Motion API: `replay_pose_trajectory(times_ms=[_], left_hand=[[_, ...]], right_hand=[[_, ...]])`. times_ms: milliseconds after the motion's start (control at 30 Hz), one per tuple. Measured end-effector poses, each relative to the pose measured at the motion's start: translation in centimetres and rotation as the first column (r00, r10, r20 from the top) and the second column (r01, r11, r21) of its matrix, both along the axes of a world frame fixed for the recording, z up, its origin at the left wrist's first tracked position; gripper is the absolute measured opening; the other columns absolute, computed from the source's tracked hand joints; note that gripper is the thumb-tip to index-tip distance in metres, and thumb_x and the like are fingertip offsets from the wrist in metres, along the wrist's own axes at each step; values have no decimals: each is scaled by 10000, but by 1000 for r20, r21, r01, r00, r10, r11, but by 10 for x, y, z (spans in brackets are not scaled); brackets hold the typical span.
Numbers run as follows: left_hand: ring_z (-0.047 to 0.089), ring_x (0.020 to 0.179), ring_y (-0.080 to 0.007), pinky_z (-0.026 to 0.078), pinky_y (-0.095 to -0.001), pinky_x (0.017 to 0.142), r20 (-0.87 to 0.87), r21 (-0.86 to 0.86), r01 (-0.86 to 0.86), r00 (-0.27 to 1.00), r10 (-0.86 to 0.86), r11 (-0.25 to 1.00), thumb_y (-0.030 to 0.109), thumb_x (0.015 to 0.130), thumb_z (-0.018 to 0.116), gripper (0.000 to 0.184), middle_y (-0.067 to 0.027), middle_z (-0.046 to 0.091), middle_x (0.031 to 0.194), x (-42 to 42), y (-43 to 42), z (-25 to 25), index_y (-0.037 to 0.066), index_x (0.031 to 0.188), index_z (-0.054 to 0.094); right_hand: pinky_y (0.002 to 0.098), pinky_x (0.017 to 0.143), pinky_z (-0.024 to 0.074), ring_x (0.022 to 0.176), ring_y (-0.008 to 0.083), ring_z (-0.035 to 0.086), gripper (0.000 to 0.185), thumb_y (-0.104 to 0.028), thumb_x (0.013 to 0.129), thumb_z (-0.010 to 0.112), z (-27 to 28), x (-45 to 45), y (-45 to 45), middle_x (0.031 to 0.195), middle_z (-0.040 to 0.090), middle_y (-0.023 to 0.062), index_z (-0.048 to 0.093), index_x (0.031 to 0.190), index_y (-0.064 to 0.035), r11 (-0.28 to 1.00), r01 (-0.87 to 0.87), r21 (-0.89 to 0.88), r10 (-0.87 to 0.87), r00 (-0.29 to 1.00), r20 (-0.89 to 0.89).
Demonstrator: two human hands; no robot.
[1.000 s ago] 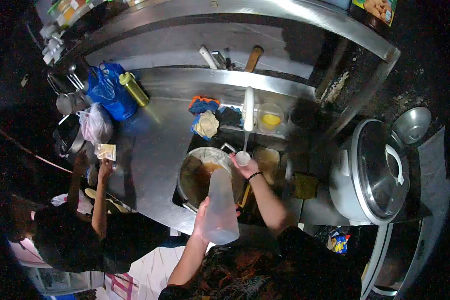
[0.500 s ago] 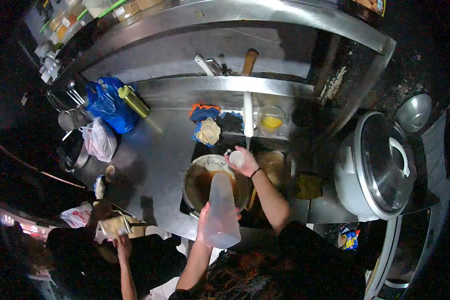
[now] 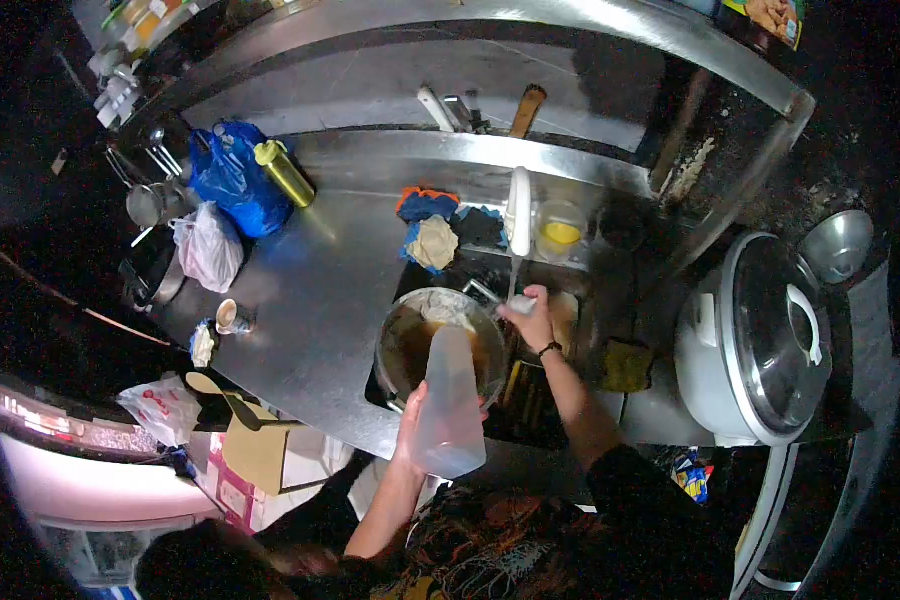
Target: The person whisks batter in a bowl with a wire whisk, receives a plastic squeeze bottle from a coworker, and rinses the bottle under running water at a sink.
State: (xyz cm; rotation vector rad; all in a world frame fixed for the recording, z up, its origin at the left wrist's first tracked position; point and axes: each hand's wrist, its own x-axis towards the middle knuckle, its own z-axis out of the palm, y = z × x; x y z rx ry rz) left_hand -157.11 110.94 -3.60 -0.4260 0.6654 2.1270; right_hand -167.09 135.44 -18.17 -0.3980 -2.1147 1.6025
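Observation:
My left hand point(image 3: 408, 430) is wrapped round a tall translucent plastic container point(image 3: 451, 410), which leans over a metal pot point(image 3: 395, 350) in the sink. Brownish liquid and some white foam show inside the pot. Just right of the pot's rim, my right hand point(image 3: 534, 316) holds a small white cup point(image 3: 520, 305), tilted on its side. Above that hand is the white faucet point(image 3: 519, 212), with a thin stream of water under it. A dark bracelet circles my right wrist.
Cloths point(image 3: 433, 244) and a bowl with something yellow point(image 3: 561, 231) lie behind the sink. A large lidded cooker point(image 3: 745, 340) stands right. Bags point(image 3: 208, 247), a yellow-green bottle point(image 3: 286, 174) and a paper cup point(image 3: 233, 317) are left. A co-worker's dark head point(image 3: 205, 560) is lower left.
My right hand has moved slightly right of the pot and turned the small cup onto its side. The co-worker has moved down towards the bottom edge. My left hand still holds the container.

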Motion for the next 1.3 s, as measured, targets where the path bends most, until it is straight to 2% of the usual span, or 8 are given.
replay_pose_trajectory(times_ms=[100, 200, 567, 733, 1100, 1133, 1167, 1300], left_hand=[[563, 949, -361, 474, -453, 790, 48, 57, 22, 999, -25, 998, 557, 796, 483, 674, -213, 545, 1096, -1, -5, -10, 36, 1221, 435], [564, 947, -361, 471, -453, 799, 55, 72, 18, 998, -22, 997, 554, 802, 476, 666, -213, 546, 1096, 0, -4, -6, 37, 1219, 440], [559, 967, -365, 467, -465, 811, 56, 107, -14, 998, 8, 994, 545, 812, 467, 665, -216, 542, 1113, 6, -13, -8, 31, 1233, 430], [561, 966, -364, 472, -464, 803, 27, 102, -18, 1000, 15, 995, 542, 812, 470, 673, -216, 541, 1115, 6, -14, -9, 27, 1242, 421], [569, 939, -368, 480, -466, 785, 17, 97, 13, 1000, -15, 995, 537, 812, 473, 658, -219, 555, 1079, 6, -3, -5, 28, 1226, 434], [569, 939, -368, 480, -466, 785, 24, 101, 30, 999, -32, 994, 537, 812, 473, 658, -219, 555, 1079, 5, -3, -7, 28, 1226, 434], [572, 926, -369, 483, -462, 778, 35, 109, 19, 999, -23, 994, 540, 815, 465, 658, -221, 556, 1072, 5, -4, -10, 27, 1226, 434], [581, 891, -365, 489, -453, 765, 14, 74, 30, 999, -31, 997, 555, 823, 434, 664, -225, 559, 1058, 7, -6, -15, 25, 1223, 435]], right_hand=[[296, 696, 494, 765, 206, 584, 456, -382, 763, 664, 8, -4, 2, 836, 570, 67, 441, 1024, -82, 506, 145, -850, -27, 988, 152], [293, 661, 527, 817, 230, 601, 384, -448, 850, 498, 6, -5, 2, 851, 603, 66, 512, 985, -88, 105, -41, -994, 206, 978, -18], [345, 711, 547, 846, 262, 588, 344, -384, 852, 509, -31, -15, -26, 944, 591, 90, 544, 990, -71, -264, 3, -965, 266, 961, -70], [301, 648, 538, 833, 259, 575, 381, -384, 832, 487, -34, -13, -21, 923, 573, 145, 559, 966, -34, -337, 21, -941, 4, 1000, 21], [296, 645, 502, 814, 204, 585, 283, -287, 820, 547, -16, -4, -27, 914, 608, 100, 571, 993, -64, 157, -149, -976, 296, 950, -98], [322, 677, 501, 809, 229, 596, 314, -260, 798, 590, 5, 8, -28, 926, 600, 100, 535, 1050, -80, 746, -214, -631, 225, 972, -64], [348, 709, 501, 803, 254, 607, 382, -234, 776, 632, 14, 20, -24, 938, 591, 100, 499, 1106, -96, 990, -141, 5, 141, 988, -66], [378, 773, 476, 864, 328, 578, 546, -150, 710, 677, 21, 68, 17, 1014, 563, 132, 463, 1211, -192, 832, -72, 550, 71, 997, 22]])
